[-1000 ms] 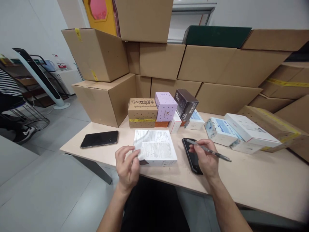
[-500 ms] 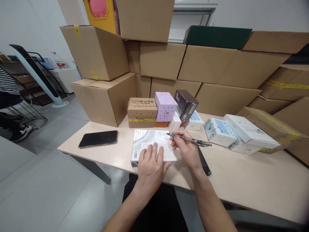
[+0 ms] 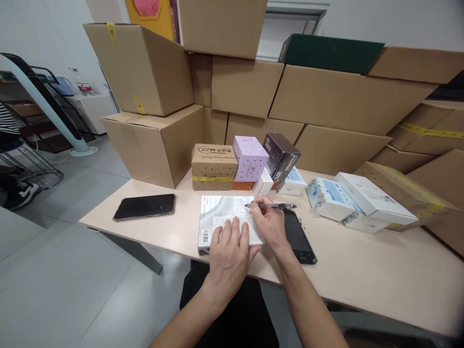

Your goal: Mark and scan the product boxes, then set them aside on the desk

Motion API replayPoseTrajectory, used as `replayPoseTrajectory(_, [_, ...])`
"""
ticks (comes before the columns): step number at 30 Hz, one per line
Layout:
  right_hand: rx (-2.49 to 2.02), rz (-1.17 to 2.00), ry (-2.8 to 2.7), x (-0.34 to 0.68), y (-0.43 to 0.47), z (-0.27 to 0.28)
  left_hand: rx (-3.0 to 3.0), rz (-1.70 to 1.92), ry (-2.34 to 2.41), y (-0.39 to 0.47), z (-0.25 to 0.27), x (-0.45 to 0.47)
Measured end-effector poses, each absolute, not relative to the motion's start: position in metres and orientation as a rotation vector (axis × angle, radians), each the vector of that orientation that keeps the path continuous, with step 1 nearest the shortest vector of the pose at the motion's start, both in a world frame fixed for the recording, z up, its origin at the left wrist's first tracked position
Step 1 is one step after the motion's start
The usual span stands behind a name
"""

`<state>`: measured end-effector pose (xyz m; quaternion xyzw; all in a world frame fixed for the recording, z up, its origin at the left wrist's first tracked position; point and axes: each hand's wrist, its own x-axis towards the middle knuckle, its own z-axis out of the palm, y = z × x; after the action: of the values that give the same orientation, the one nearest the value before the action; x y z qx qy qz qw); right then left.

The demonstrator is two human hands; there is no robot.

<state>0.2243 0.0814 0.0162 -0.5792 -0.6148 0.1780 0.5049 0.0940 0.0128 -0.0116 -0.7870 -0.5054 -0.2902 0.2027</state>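
Note:
A flat white and grey printed box (image 3: 208, 212) with a barcode lies near the table's front edge, a small printed paper slip (image 3: 223, 221) on top. My left hand (image 3: 232, 251) rests flat on the slip and box, its fingers stretched out and its thumb by the right edge. In my right hand (image 3: 270, 224) is a pen (image 3: 279, 206), gripped between thumb and fingers. Its tip points left, at the upper right part of the box; whether it touches the surface I cannot tell. Just right of that hand lies a black handheld device (image 3: 300, 239), partly covered by the hand.
A phone (image 3: 145, 207) lies at the table's left. Behind the printed box stand a brown carton (image 3: 213, 166), a purple box (image 3: 251, 159) and a dark box (image 3: 281, 157). White boxes (image 3: 373, 198) sit to the right. Large cardboard boxes (image 3: 246, 87) form a wall at the back.
My right hand has moved left with the pen, bringing its tip further over the printed box and uncovering more of the black device. My left hand stays on the box. The view has shifted slightly.

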Motion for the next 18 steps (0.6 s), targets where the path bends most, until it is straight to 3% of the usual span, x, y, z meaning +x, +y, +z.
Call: replayPoseTrajectory(18, [-1.435, 0.437, -1.558, 0.2242, 0.0808, 0.0152, -2.167, -0.876, -1.378, 0.0146, -0.0147, 0.0944])
